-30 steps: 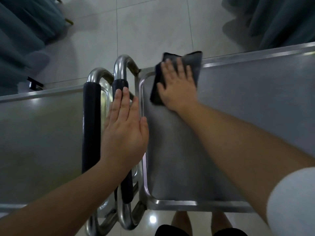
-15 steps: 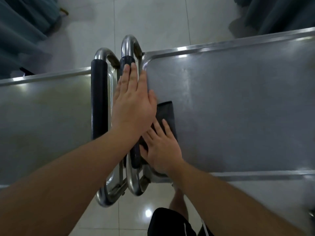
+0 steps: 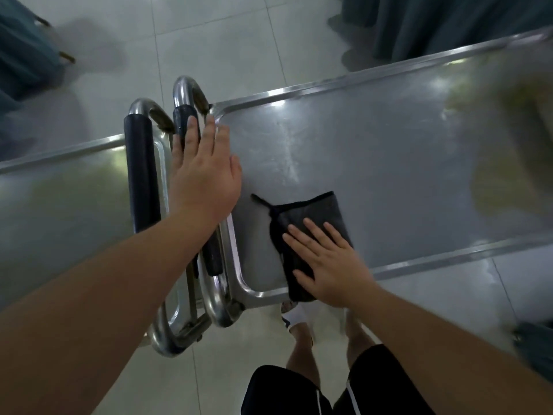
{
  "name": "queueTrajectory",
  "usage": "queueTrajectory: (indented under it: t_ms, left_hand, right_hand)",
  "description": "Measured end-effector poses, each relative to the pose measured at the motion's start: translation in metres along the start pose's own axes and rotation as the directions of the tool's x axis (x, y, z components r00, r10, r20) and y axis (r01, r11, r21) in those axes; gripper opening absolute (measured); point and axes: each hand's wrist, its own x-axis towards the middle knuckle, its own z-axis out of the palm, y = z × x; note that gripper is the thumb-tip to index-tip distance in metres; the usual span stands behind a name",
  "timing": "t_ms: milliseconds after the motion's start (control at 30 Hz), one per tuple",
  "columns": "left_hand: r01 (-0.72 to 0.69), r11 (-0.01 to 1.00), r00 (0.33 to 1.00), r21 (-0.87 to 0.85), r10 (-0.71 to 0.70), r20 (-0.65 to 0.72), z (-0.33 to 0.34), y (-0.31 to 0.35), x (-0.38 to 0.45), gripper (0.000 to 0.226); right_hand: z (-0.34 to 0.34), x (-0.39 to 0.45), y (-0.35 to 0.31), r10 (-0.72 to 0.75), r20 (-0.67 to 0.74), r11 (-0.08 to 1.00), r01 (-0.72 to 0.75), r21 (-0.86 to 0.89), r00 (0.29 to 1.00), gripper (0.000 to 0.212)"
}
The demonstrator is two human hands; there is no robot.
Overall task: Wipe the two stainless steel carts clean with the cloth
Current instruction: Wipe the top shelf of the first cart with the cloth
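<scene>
Wiping right cart (image 3: 389, 151) top: right hand (image 3: 332, 265) flat, pressing cloth (image 3: 311, 217) near front rim. Left hand (image 3: 203, 175) flat, steadying handle (image 3: 183, 121). Next: likely strokes across remaining surface.

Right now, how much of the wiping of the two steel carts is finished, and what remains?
Looks done: nothing surely; glare hides cleanliness. In hand: the right hand presses the folded dark grey cloth flat on the right stainless steel cart top, near its front rim, while the left hand rests flat on that cart's black-padded handle. Left: the left stainless steel cart top, with no cloth on it.
</scene>
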Motion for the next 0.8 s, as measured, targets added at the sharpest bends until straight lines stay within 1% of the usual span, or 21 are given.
queueTrajectory:
  t_ms: [67,133,233,300,367,400,467,567,633,700,800]
  left_hand:
    - [-0.054,0.998,0.999,0.044,0.054,-0.001,-0.002,0.002,-0.002,0.060]
    - [-0.123,0.990,0.992,0.070,0.124,-0.010,-0.003,0.004,-0.002,0.058]
    - [-0.269,0.954,0.963,0.130,0.269,0.016,-0.005,0.006,-0.001,0.057]
    - [-0.389,0.895,0.921,0.218,0.373,0.111,-0.004,0.008,0.001,0.060]
    - [-0.450,0.845,0.890,0.287,0.399,0.220,-0.001,0.016,0.004,0.061]
    - [-0.436,0.851,0.893,0.292,0.370,0.255,0.001,0.025,0.007,0.060]
    - [-0.334,0.910,0.921,0.244,0.260,0.291,0.007,0.049,0.010,0.064]
    - [-0.175,0.978,0.944,0.114,0.134,0.300,0.019,0.096,0.011,0.066]
    - [-0.125,0.992,0.946,0.033,0.109,0.306,0.028,0.127,0.007,0.064]
    - [-0.105,0.994,0.949,-0.035,0.110,0.295,0.036,0.158,0.004,0.062]
    - [-0.041,0.990,0.955,-0.136,0.079,0.286,0.048,0.202,0.004,0.058]
  right_hand:
    - [-0.005,-0.013,0.028,0.033,-0.002,0.999,-0.033,-0.012,0.999,0.071]
    - [-0.010,-0.027,0.057,0.103,-0.002,0.994,-0.103,-0.027,0.995,0.071]
    - [-0.021,-0.039,0.086,0.202,0.021,0.979,-0.202,-0.028,0.979,0.067]
    - [-0.026,-0.036,0.087,0.271,0.011,0.962,-0.271,0.034,0.963,0.062]
    - [-0.026,-0.027,0.076,0.349,-0.023,0.934,-0.346,0.082,0.937,0.065]
    - [-0.023,-0.023,0.070,0.381,-0.030,0.922,-0.377,0.089,0.924,0.068]
    - [-0.017,-0.020,0.065,0.406,-0.041,0.911,-0.401,0.092,0.913,0.072]
    - [-0.011,-0.026,0.077,0.354,-0.057,0.932,-0.348,0.098,0.933,0.073]
    - [-0.010,-0.036,0.094,0.275,-0.057,0.959,-0.270,0.087,0.960,0.073]
    - [-0.009,-0.049,0.117,0.225,-0.067,0.973,-0.220,0.074,0.972,0.073]
    - [-0.014,-0.066,0.156,0.228,-0.088,0.972,-0.222,0.073,0.970,0.072]
